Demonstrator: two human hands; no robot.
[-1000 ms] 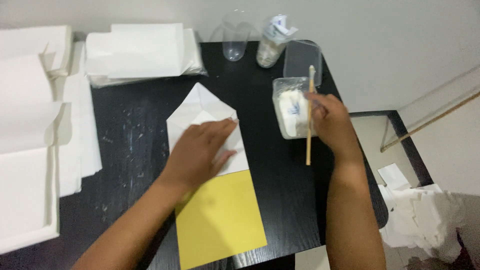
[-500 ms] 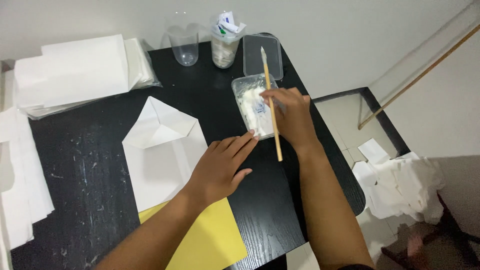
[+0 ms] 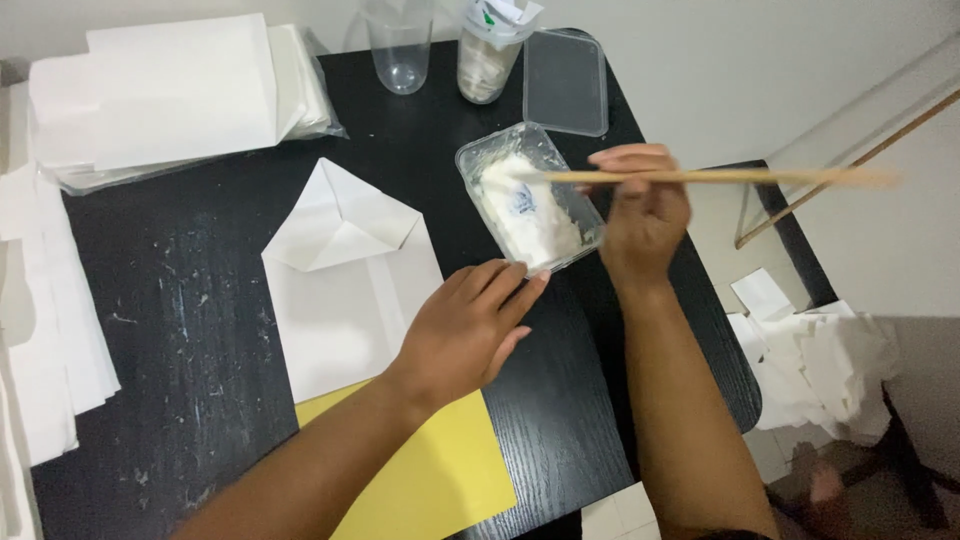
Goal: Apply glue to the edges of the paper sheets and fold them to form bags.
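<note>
Paste loading. The right hand (image 3: 645, 215) pinches a wooden stick (image 3: 720, 177), its tip over the paste tub (image 3: 530, 200). The left hand (image 3: 470, 325), flat and holding nothing, pins the folded white paper (image 3: 345, 270), which lies left of the tub. Judged best: load sparingly, wipe excess on the rim.

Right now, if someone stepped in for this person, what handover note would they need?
Left hand: flat on the folded white paper bag, which lies over a yellow sheet.
Right hand: holds a wooden stick level, tip over the open tub of white paste.
Done: bag's end folded into a point.
Left: no paste visible on the bag yet.
</note>
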